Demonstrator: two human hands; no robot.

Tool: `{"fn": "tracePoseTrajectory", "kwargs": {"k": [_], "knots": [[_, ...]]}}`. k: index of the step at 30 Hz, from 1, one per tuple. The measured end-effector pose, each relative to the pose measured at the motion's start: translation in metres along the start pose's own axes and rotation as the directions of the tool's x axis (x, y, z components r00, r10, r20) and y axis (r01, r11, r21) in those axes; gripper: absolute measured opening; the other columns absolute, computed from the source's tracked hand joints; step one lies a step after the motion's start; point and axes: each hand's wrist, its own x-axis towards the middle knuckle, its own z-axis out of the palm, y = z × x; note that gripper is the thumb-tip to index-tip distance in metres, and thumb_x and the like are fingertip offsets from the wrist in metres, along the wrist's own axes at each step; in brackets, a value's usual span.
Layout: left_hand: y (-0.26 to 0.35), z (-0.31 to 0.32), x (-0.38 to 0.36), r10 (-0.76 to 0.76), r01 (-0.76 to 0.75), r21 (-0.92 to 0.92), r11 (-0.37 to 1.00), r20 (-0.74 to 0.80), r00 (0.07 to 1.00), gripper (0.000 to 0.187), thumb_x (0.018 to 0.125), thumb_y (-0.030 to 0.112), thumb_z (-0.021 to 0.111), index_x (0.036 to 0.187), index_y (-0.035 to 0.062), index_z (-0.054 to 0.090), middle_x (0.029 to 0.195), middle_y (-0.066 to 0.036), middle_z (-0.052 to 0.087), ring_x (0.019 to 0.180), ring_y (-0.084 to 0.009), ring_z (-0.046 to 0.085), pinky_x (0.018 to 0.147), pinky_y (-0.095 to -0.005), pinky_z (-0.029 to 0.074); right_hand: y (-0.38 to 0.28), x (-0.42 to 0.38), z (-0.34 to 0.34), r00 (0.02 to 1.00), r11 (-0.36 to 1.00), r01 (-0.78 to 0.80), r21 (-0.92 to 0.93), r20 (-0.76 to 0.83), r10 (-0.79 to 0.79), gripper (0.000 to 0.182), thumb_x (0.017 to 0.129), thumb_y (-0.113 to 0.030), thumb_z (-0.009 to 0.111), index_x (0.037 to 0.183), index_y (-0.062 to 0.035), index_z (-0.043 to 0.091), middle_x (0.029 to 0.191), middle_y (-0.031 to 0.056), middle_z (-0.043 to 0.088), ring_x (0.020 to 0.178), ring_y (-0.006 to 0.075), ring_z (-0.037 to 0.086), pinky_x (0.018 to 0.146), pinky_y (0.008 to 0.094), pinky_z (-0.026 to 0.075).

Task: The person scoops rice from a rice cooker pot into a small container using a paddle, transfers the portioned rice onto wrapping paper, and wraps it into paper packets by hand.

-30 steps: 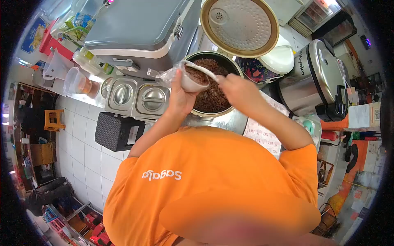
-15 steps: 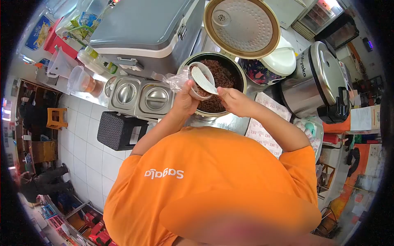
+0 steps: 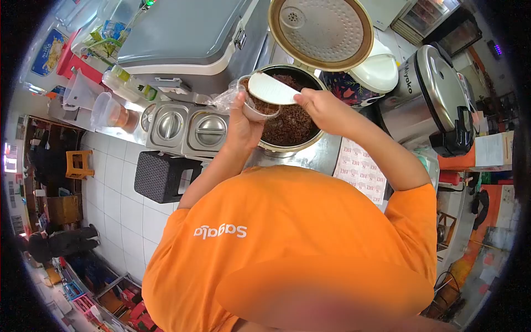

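My left hand (image 3: pixel 243 126) grips a white bowl (image 3: pixel 258 113) with dark reddish-brown rice in it, and crumpled clear plastic (image 3: pixel 225 98) hangs at its left side. In my right hand (image 3: pixel 319 108) is a white rice paddle (image 3: pixel 272 89), its broad blade lying over the bowl. Beneath both is an open round cooker (image 3: pixel 279 148) holding more of the dark rice (image 3: pixel 290 126). The cooker's lid (image 3: pixel 323 33) stands raised behind it.
Left of the cooker are lidded steel containers (image 3: pixel 207 131) and a large grey cooler box (image 3: pixel 182 36). A steel Miyako cooker (image 3: pixel 395 99) stands at the right, near patterned paper (image 3: pixel 359 171). A black stool (image 3: pixel 157 177) is below the counter; a person (image 3: pixel 63 243) is far left.
The paddle has turned flatter and risen over the bowl's rim. My right hand has moved up and right, and my left hand has shifted slightly left. The view has shifted a little.
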Motion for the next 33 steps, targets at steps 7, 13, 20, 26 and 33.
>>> {"fn": "tracePoseTrajectory", "kwargs": {"k": [7,13,20,26,33], "knots": [[-0.004,-0.002,-0.010,-0.026,0.025,-0.051,0.998,-0.015,1.000,0.047,0.090,0.033,0.052,0.126,0.0031,0.044,0.125,-0.010,0.051,0.116,-0.0237,0.049,0.100,-0.0404,0.037,0.007,-0.003,0.029,1.000,0.976,0.003,-0.217,0.004,-0.003,0.045,0.093,-0.044,0.042,0.084,-0.0002,0.046,0.075,0.0260,0.058,0.073,0.0454,0.056,0.062,0.0508,0.042],[-0.002,0.000,-0.013,0.087,-0.087,0.075,0.993,-0.003,0.996,0.057,0.087,0.038,0.056,0.129,0.0032,0.041,0.128,-0.010,0.049,0.120,-0.0233,0.045,0.103,-0.0415,0.033,0.020,0.005,0.012,0.997,0.998,0.061,-0.019,-0.045,-0.061,0.041,0.096,-0.039,0.040,0.083,-0.0009,0.049,0.067,0.0163,0.056,0.062,0.0318,0.054,0.059,0.0402,0.042],[-0.011,-0.009,-0.007,0.332,-0.335,0.056,0.941,0.058,0.942,0.073,0.071,0.012,0.077,0.125,0.0130,0.027,0.119,-0.008,0.045,0.111,-0.0201,0.046,0.095,-0.0351,0.040,0.011,-0.002,0.055,1.000,0.945,-0.002,0.328,-0.014,0.007,0.045,0.098,-0.037,0.034,0.086,0.0008,0.055,0.072,0.0126,0.055,0.070,0.0254,0.054,0.066,0.0351,0.043],[-0.010,-0.009,-0.011,0.368,-0.372,0.116,0.921,0.060,0.928,0.072,0.072,0.014,0.076,0.125,0.0134,0.027,0.115,-0.007,0.045,0.109,-0.0203,0.046,0.094,-0.0340,0.040,-0.005,-0.006,0.056,0.957,0.894,-0.239,0.380,0.248,0.151,0.049,0.099,-0.038,0.033,0.094,0.0033,0.057,0.079,0.0198,0.061,0.077,0.0305,0.058,0.072,0.0379,0.045],[-0.005,-0.009,-0.005,0.289,-0.288,0.072,0.955,-0.009,0.957,0.069,0.073,0.012,0.074,0.125,0.0123,0.029,0.115,-0.008,0.046,0.108,-0.0209,0.048,0.093,-0.0352,0.042,0.011,-0.006,0.063,0.998,0.952,-0.059,0.301,-0.012,0.066,0.051,0.098,-0.040,0.033,0.091,0.0051,0.058,0.080,0.0249,0.062,0.079,0.0387,0.060,0.074,0.0423,0.044]]}}
